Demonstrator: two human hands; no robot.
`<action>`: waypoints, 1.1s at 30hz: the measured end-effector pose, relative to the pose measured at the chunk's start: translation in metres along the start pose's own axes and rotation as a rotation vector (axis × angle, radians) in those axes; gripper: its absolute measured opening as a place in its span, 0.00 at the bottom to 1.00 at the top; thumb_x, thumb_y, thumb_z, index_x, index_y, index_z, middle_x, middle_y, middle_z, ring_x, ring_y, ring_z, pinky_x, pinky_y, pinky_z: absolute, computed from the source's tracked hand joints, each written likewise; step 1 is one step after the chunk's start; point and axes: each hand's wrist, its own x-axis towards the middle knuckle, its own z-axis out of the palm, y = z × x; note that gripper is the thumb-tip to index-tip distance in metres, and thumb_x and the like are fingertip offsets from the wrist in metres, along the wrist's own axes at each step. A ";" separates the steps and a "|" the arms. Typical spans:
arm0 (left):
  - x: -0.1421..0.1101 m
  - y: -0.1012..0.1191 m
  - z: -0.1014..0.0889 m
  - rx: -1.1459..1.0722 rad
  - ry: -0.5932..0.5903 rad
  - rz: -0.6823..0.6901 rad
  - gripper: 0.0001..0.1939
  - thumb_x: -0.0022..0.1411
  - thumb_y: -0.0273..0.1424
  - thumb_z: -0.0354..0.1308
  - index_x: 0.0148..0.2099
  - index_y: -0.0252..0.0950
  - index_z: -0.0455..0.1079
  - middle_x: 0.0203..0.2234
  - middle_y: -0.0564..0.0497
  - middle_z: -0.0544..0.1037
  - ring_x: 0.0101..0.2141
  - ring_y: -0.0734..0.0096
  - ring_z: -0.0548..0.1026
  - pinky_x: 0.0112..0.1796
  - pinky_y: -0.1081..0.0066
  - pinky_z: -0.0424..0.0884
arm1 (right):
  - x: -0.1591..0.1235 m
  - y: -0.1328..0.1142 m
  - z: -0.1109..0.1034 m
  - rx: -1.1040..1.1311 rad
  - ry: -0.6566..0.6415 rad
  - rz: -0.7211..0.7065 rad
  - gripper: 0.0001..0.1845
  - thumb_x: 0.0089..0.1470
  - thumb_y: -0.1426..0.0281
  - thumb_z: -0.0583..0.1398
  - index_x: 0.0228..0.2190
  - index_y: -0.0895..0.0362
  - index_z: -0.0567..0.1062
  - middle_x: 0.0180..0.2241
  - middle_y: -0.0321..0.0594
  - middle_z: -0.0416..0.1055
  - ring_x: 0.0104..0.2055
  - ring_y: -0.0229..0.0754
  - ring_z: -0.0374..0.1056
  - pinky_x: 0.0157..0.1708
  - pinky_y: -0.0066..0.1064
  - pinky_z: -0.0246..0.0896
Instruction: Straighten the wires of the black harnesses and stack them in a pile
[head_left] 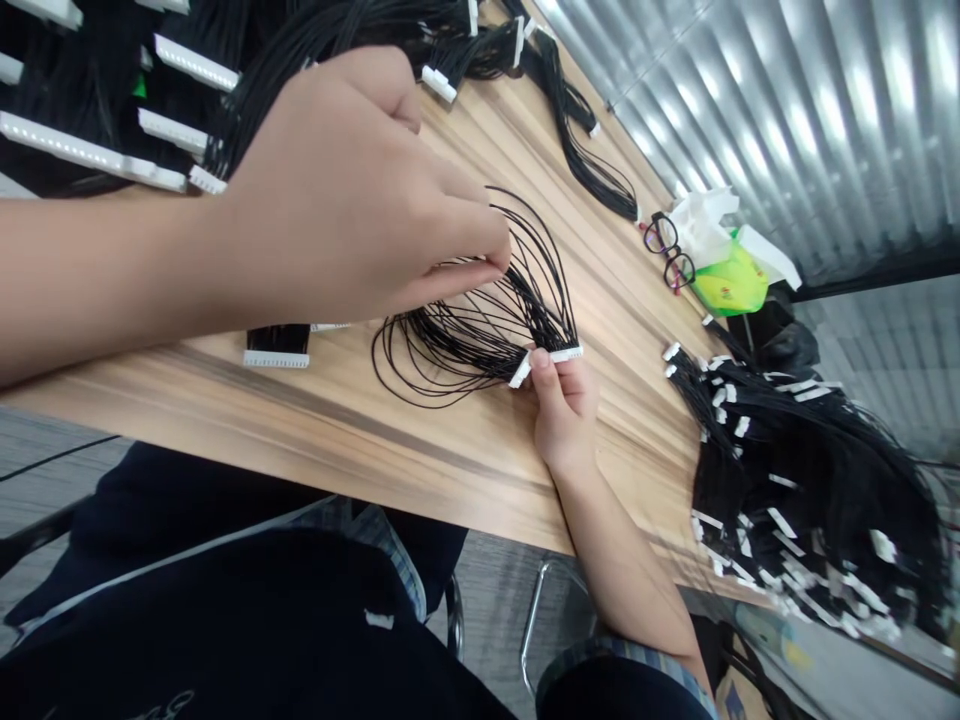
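A looped harness of thin black wires [442, 335] lies mid-bench, its rigid white connectors [566, 353] pinched in the right hand [566, 410]. The left hand [352, 190] is curled closed over the loops; whether it grips wire is hidden. The bench [622, 340] is streaky wood-grain. Matching harnesses heap at four o'clock [802, 450] and ten o'clock [97, 155]; black-framed eyeglasses [670, 252] sit toward three, shiny corrugated sheeting [787, 120] at two.

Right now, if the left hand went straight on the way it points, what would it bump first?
Probably the black wires, whose loops spread just beyond the left hand. The picture doesn't settle how high it is, so it might pass over them.
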 end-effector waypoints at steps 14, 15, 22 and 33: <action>-0.002 -0.009 0.007 -0.016 -0.159 0.268 0.36 0.79 0.52 0.31 0.54 0.46 0.80 0.28 0.55 0.76 0.33 0.79 0.71 0.54 0.60 0.66 | -0.002 -0.020 -0.007 -0.160 -0.618 -0.143 0.26 0.65 0.47 0.58 0.24 0.51 0.79 0.25 0.35 0.74 0.33 0.43 0.68 0.56 0.47 0.64; -0.003 -0.011 0.008 -0.048 -0.158 0.301 0.34 0.79 0.52 0.32 0.54 0.47 0.80 0.26 0.57 0.74 0.31 0.81 0.68 0.52 0.62 0.64 | -0.001 -0.020 -0.008 -0.163 -0.654 -0.167 0.26 0.66 0.48 0.57 0.24 0.51 0.78 0.25 0.34 0.73 0.32 0.42 0.68 0.58 0.47 0.62; 0.002 -0.023 0.012 -0.075 -0.330 0.553 0.35 0.80 0.47 0.30 0.47 0.47 0.81 0.24 0.58 0.72 0.27 0.80 0.60 0.42 0.64 0.59 | 0.002 -0.020 -0.012 -0.159 -0.738 -0.168 0.26 0.66 0.48 0.57 0.24 0.49 0.79 0.26 0.35 0.76 0.35 0.44 0.69 0.63 0.48 0.58; -0.001 -0.012 0.013 -0.035 -0.169 0.213 0.31 0.76 0.55 0.37 0.56 0.50 0.79 0.37 0.55 0.81 0.41 0.71 0.77 0.56 0.57 0.68 | -0.004 -0.020 -0.005 -0.055 -0.520 -0.008 0.26 0.62 0.46 0.61 0.25 0.52 0.81 0.30 0.39 0.77 0.39 0.45 0.71 0.46 0.40 0.71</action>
